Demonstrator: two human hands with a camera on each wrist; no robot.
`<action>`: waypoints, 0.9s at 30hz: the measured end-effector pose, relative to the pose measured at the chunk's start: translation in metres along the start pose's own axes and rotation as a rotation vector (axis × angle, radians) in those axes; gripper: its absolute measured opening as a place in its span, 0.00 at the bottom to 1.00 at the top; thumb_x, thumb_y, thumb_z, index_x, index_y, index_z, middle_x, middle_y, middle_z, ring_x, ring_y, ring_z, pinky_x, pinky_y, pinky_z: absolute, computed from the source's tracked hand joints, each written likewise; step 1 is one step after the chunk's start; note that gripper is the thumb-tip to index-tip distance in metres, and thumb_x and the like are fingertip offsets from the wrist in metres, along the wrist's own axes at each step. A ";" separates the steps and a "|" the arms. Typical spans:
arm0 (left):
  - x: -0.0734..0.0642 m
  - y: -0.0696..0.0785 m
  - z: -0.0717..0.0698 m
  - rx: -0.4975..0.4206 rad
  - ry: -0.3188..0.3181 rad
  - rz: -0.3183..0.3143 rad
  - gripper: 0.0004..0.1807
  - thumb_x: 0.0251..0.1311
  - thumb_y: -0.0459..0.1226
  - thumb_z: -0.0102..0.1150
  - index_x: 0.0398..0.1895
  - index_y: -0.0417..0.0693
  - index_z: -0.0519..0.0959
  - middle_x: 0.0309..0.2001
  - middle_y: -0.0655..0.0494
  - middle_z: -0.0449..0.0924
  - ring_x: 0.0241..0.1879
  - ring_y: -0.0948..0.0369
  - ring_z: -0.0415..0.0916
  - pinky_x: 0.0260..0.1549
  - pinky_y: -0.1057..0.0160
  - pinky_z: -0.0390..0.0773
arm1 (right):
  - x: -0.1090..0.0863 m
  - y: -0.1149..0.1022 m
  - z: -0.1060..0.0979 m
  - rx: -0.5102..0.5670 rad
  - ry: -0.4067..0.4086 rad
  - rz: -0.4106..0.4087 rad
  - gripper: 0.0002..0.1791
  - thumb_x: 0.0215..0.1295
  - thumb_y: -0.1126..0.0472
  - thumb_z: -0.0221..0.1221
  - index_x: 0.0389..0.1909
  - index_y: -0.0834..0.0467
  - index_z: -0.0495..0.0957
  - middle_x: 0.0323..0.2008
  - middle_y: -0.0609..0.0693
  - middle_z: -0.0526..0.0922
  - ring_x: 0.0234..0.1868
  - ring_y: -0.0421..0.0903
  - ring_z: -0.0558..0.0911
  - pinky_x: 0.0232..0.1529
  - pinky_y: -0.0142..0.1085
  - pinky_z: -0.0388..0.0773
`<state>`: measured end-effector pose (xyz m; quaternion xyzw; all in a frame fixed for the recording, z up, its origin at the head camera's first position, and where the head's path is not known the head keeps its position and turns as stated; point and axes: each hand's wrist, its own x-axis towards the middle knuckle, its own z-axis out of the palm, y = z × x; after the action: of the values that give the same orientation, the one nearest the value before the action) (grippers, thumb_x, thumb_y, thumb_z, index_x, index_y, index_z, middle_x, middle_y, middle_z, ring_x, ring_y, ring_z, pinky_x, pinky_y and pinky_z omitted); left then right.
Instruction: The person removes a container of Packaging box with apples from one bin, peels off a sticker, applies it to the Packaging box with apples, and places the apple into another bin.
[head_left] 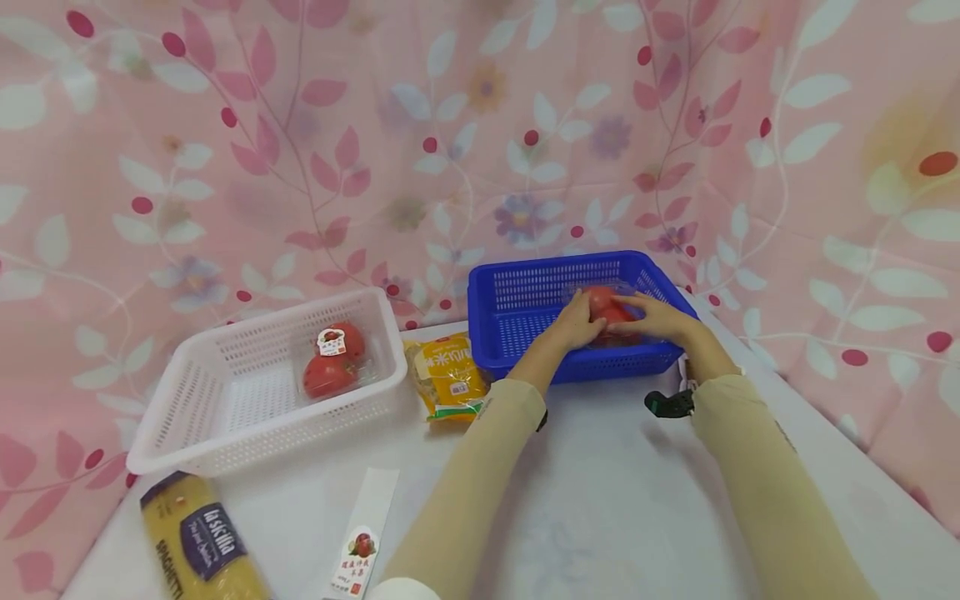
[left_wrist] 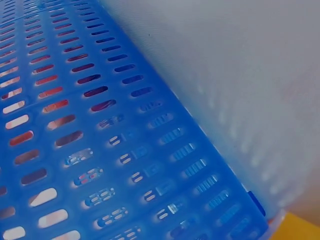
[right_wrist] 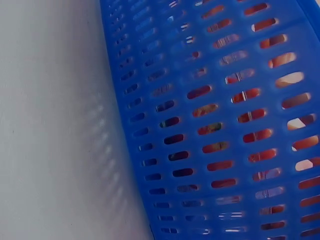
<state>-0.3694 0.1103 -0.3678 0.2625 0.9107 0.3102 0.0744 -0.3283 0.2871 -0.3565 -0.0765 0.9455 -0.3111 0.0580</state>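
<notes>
A: Nearest items?
B: One spaghetti pack (head_left: pixel 204 542), yellow with a dark label, lying at the near left. One white paper strip (head_left: pixel 365 537) beside it, fruit sticker at its near end. Two cream sleeves (head_left: pixel 468 492), reaching forward over the white table (head_left: pixel 585 500).

A: Middle of the table?
B: One white basket (head_left: pixel 300 437), slatted, at left; inside, towards its right end, a labelled clear pack (head_left: pixel 330 375) of red tomatoes. One yellow bag (head_left: pixel 452 375), between the two baskets. One dark device (head_left: pixel 670 405) below the right wrist.

A: And the blue one?
B: One blue basket (head_left: pixel 555 368), right of the bag. Red shows through its slots in both wrist views.

A: Its contents, and the hands?
B: One tomato pack (head_left: pixel 602 297), clear plastic, inside at the right-hand end. Left hand (head_left: pixel 573 323): fingers and thumb gripping the pack's left side. Right hand (head_left: pixel 660 319): fingers curved over its right side, gripping. The wrist views show neither hand's fingers clearly.

A: Farthest?
B: One pink curtain (head_left: pixel 480 167), leaf and flower print, behind everything.
</notes>
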 end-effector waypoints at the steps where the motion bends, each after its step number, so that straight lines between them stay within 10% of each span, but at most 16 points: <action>1: 0.001 0.000 -0.001 -0.008 -0.003 0.018 0.34 0.65 0.46 0.48 0.70 0.45 0.51 0.71 0.46 0.43 0.68 0.54 0.48 0.62 0.56 0.55 | 0.000 0.001 -0.001 0.007 0.000 -0.002 0.44 0.58 0.41 0.57 0.69 0.59 0.52 0.68 0.69 0.41 0.66 0.69 0.42 0.57 0.67 0.44; 18: -0.010 -0.007 -0.003 -0.019 -0.109 0.031 0.40 0.56 0.51 0.58 0.69 0.49 0.55 0.71 0.40 0.39 0.65 0.46 0.54 0.57 0.50 0.63 | -0.001 0.007 0.003 0.130 -0.068 0.019 0.45 0.57 0.41 0.58 0.70 0.56 0.50 0.68 0.67 0.47 0.65 0.70 0.46 0.56 0.67 0.50; 27: -0.005 -0.003 -0.005 0.062 -0.019 0.099 0.39 0.48 0.49 0.67 0.64 0.48 0.65 0.58 0.51 0.71 0.63 0.51 0.57 0.54 0.55 0.68 | -0.007 -0.003 -0.001 0.177 -0.076 0.026 0.44 0.60 0.45 0.57 0.70 0.57 0.48 0.68 0.67 0.44 0.65 0.70 0.45 0.56 0.66 0.51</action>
<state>-0.3679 0.1031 -0.3652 0.3123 0.9050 0.2826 0.0594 -0.3210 0.2860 -0.3536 -0.0706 0.9123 -0.3897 0.1042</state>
